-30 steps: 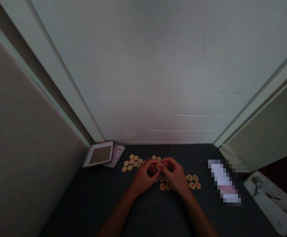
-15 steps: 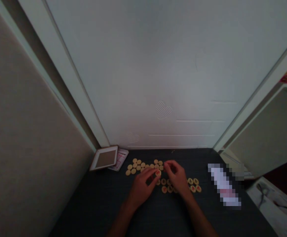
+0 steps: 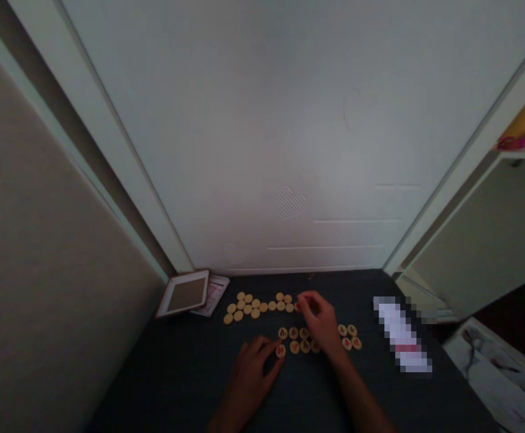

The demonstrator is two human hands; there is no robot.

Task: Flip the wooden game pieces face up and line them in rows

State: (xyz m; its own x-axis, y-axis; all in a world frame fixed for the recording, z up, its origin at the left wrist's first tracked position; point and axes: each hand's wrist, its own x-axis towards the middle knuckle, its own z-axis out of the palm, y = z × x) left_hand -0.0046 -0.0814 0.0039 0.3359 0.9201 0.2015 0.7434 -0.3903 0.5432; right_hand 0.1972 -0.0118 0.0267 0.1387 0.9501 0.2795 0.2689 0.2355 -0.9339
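My left hand [image 3: 255, 364] has thumb and fingers closed round the edges of a round wooden Chinese chess piece [image 3: 281, 350] with a red character. That piece is at the left end of the nearer of two rows of face-up pieces [image 3: 294, 347], marked in red or black. My right hand [image 3: 320, 316] reaches over these rows, hiding their middle. Its thumb and forefinger pinch a piece [image 3: 297, 307], mostly covered by the fingertips, at the right end of a loose group of plain-side-up pieces [image 3: 248, 309].
The dark tabletop [image 3: 176, 373] meets a white panel [image 3: 262, 150] at the back. At the back left a white-framed tablet-like board [image 3: 167, 300] overlaps a card with red print [image 3: 212, 294]. On the right lies a pixelated pale strip [image 3: 400, 334].
My left hand has come down toward me with the red-marked piece, from beside the plain group to the near row's left end. My right hand stays near the plain group. The view has shifted slightly.
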